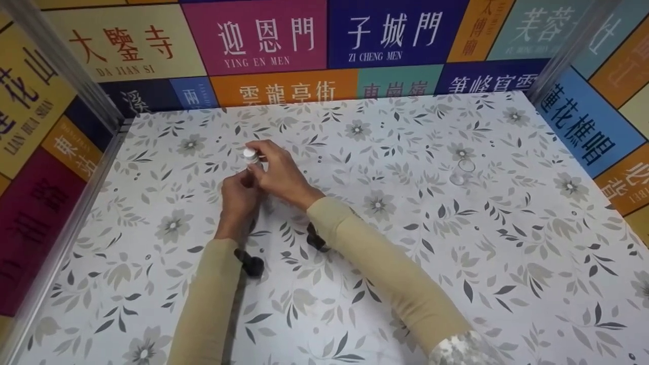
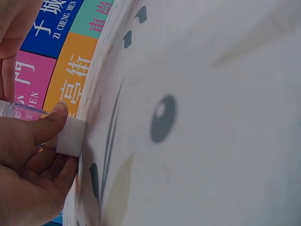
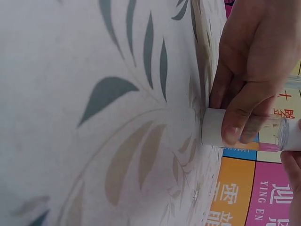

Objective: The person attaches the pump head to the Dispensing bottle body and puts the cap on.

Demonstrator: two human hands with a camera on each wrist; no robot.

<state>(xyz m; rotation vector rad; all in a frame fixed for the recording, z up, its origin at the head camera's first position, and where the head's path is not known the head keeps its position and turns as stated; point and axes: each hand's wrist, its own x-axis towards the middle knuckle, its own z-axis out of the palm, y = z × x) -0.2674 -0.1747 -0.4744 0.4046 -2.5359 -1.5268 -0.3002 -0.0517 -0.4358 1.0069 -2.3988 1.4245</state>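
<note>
A small clear bottle with a white cap (image 1: 249,152) and a white lower end (image 2: 72,136) stands upright, its bottom right at the tabletop. My left hand (image 1: 239,196) grips it low down, thumb (image 3: 233,132) across the clear body just above the white end. From the right, my right hand (image 1: 282,171) pinches the top around the cap, index finger behind and thumb in front. In the right wrist view only a few of its fingers (image 3: 292,167) show at the edge. My left hand hides much of the body in the head view.
A small clear cup-like piece (image 1: 460,175) is on the table off to the right. The tabletop (image 1: 324,284) has a printed leaf and flower cover. Panels with coloured lettering (image 1: 263,35) rise along the back and both sides.
</note>
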